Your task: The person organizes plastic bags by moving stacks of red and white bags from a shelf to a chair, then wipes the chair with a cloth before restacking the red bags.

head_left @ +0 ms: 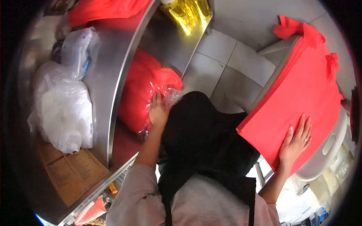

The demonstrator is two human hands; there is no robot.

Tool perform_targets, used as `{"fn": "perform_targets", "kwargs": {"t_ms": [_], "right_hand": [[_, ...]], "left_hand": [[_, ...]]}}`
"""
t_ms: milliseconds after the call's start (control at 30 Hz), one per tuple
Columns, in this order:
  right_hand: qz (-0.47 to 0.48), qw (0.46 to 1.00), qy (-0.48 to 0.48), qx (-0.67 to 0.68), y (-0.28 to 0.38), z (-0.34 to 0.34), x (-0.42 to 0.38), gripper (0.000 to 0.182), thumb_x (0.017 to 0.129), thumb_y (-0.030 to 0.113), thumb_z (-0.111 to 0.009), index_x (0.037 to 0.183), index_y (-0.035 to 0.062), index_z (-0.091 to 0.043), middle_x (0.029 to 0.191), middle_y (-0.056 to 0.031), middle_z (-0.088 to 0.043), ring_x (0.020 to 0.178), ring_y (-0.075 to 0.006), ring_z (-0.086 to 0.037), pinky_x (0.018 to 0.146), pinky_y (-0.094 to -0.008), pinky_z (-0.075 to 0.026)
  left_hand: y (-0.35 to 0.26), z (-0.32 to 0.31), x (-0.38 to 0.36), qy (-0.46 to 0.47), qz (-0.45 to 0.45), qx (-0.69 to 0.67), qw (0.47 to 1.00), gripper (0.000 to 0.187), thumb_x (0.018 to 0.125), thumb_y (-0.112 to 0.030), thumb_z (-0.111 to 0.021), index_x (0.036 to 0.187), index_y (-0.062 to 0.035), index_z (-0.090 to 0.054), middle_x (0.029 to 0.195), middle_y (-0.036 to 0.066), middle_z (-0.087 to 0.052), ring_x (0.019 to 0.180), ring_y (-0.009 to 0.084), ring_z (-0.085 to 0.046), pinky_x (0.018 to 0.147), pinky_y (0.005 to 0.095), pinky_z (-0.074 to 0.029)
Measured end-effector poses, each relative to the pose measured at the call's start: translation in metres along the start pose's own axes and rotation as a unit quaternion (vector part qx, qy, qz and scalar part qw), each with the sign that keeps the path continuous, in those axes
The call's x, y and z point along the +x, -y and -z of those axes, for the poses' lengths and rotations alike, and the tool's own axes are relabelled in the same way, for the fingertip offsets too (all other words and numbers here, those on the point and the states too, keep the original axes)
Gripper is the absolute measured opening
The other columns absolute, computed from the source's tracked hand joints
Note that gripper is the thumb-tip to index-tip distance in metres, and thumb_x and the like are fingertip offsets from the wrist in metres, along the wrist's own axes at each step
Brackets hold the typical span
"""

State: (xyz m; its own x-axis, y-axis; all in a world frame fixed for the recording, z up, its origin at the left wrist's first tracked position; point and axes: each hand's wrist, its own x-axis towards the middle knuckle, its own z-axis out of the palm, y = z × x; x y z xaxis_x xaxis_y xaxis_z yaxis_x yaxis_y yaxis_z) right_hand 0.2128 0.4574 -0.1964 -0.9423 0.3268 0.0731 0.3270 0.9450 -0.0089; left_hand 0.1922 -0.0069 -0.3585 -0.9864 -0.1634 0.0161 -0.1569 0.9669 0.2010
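My right hand [296,141] lies flat with its fingers stretched out on a stack of red cloth sheets or bags [290,94]. The stack rests on a pale plastic chair or stool [328,145], and red strips stick out at its far end. On the left, my left hand [157,111] touches a red cloth bundle [137,90] partly wrapped in clear plastic [171,96]. Its fingers look extended against the bundle, though they show only in part. The bundle sits on a lower metal shelf, beside my black apron.
A steel table [102,64] on the left bears a clear bag of white material [62,109], another plastic package [79,49], brown cardboard [73,171] and red cloth [109,11]. Shiny gold foil [188,15] lies on the lower shelf. Floor tiles [215,45] show ahead.
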Motion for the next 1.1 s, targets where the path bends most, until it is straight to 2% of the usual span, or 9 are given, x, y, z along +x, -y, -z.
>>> {"fn": "perform_targets", "kwargs": {"t_ms": [133, 333, 467, 633, 733, 800, 900, 967, 1100], "right_hand": [[-0.004, 1.000, -0.020, 0.010, -0.003, -0.004, -0.002, 0.051, 0.092, 0.041, -0.039, 0.139, 0.0192, -0.038, 0.146, -0.0071, -0.030, 0.135, -0.0272, -0.025, 0.109, -0.0495, -0.011], [-0.009, 0.999, -0.020, 0.028, -0.002, -0.005, -0.001, 0.051, 0.092, 0.040, -0.041, 0.138, 0.0203, -0.038, 0.145, -0.0070, -0.031, 0.135, -0.0262, -0.026, 0.109, -0.0502, -0.010], [-0.011, 0.999, -0.022, 0.027, -0.004, -0.006, -0.002, 0.052, 0.091, 0.042, -0.042, 0.138, 0.0209, -0.038, 0.145, -0.0067, -0.031, 0.135, -0.0260, -0.026, 0.109, -0.0510, -0.011], [-0.009, 0.999, -0.024, 0.022, -0.007, -0.007, -0.003, 0.054, 0.090, 0.043, -0.047, 0.139, 0.0216, -0.037, 0.146, -0.0063, -0.031, 0.135, -0.0280, -0.026, 0.109, -0.0520, -0.012], [-0.007, 0.998, -0.031, 0.059, -0.006, 0.005, -0.002, 0.054, 0.087, 0.035, -0.055, 0.136, 0.0164, -0.040, 0.142, -0.0116, -0.033, 0.133, -0.0315, -0.028, 0.108, -0.0498, -0.016], [-0.009, 0.985, -0.076, 0.155, 0.015, 0.028, -0.007, 0.052, 0.085, 0.031, -0.060, 0.130, 0.0107, -0.046, 0.135, -0.0157, -0.041, 0.128, -0.0334, -0.034, 0.106, -0.0486, -0.022], [0.149, 0.915, -0.013, 0.374, 0.082, 0.066, -0.031, 0.041, 0.076, 0.021, -0.071, 0.108, 0.0006, -0.056, 0.104, -0.0157, -0.057, 0.102, -0.0341, -0.051, 0.087, -0.0439, -0.040], [0.209, 0.795, 0.171, 0.543, 0.134, 0.059, -0.045, 0.046, 0.076, 0.026, -0.072, 0.110, -0.0008, -0.055, 0.102, -0.0174, -0.059, 0.094, -0.0314, -0.058, 0.082, -0.0384, -0.047], [0.136, 0.718, 0.309, 0.609, 0.213, 0.022, -0.054, 0.039, 0.080, 0.026, -0.070, 0.105, 0.0008, -0.054, 0.084, -0.0060, -0.059, 0.072, -0.0118, -0.056, 0.061, -0.0257, -0.048]], "left_hand": [[-0.002, 0.029, 0.020, 0.016, 0.135, 0.001, 0.991, 0.022, 0.080, -0.011, -0.056, 0.100, -0.0041, -0.059, 0.093, 0.020, -0.062, 0.085, 0.0382, -0.060, 0.074, 0.0453, -0.047], [-0.038, 0.082, 0.025, -0.129, -0.009, -0.075, 0.989, 0.007, 0.085, -0.007, -0.048, 0.081, -0.0015, -0.050, 0.069, 0.016, -0.051, 0.062, 0.0323, -0.053, 0.058, 0.0410, -0.041], [-0.085, 0.112, 0.019, -0.115, -0.010, -0.290, 0.950, 0.014, 0.094, -0.009, -0.043, 0.083, -0.0019, -0.049, 0.068, 0.000, -0.041, 0.063, 0.0074, -0.039, 0.055, 0.0261, -0.035], [-0.112, 0.150, 0.023, -0.097, 0.015, -0.621, 0.777, 0.022, 0.095, -0.013, -0.047, 0.113, -0.0011, -0.054, 0.107, 0.008, -0.060, 0.096, 0.0134, -0.055, 0.085, 0.0294, -0.043], [-0.141, 0.154, 0.028, 0.023, 0.068, -0.686, 0.724, 0.023, 0.095, -0.013, -0.047, 0.114, -0.0020, -0.054, 0.106, 0.007, -0.060, 0.095, 0.0126, -0.055, 0.084, 0.0290, -0.043], [-0.149, 0.144, 0.034, 0.096, 0.104, -0.681, 0.719, 0.005, 0.091, -0.009, -0.056, 0.087, -0.0069, -0.054, 0.079, -0.004, -0.055, 0.069, 0.0028, -0.047, 0.061, 0.0184, -0.038], [-0.144, 0.140, 0.044, 0.154, 0.062, -0.676, 0.718, 0.010, 0.084, -0.003, -0.064, 0.086, -0.0065, -0.055, 0.080, -0.002, -0.058, 0.069, 0.0031, -0.050, 0.064, 0.0186, -0.040], [-0.141, 0.150, 0.048, 0.194, 0.045, -0.680, 0.706, 0.013, 0.081, -0.001, -0.067, 0.088, -0.0055, -0.057, 0.082, -0.001, -0.060, 0.071, 0.0041, -0.053, 0.066, 0.0191, -0.042], [-0.133, 0.172, 0.046, 0.263, 0.024, -0.642, 0.720, 0.021, 0.081, -0.002, -0.066, 0.101, -0.0020, -0.059, 0.087, 0.003, -0.063, 0.079, 0.0080, -0.058, 0.072, 0.0215, -0.046]]}}
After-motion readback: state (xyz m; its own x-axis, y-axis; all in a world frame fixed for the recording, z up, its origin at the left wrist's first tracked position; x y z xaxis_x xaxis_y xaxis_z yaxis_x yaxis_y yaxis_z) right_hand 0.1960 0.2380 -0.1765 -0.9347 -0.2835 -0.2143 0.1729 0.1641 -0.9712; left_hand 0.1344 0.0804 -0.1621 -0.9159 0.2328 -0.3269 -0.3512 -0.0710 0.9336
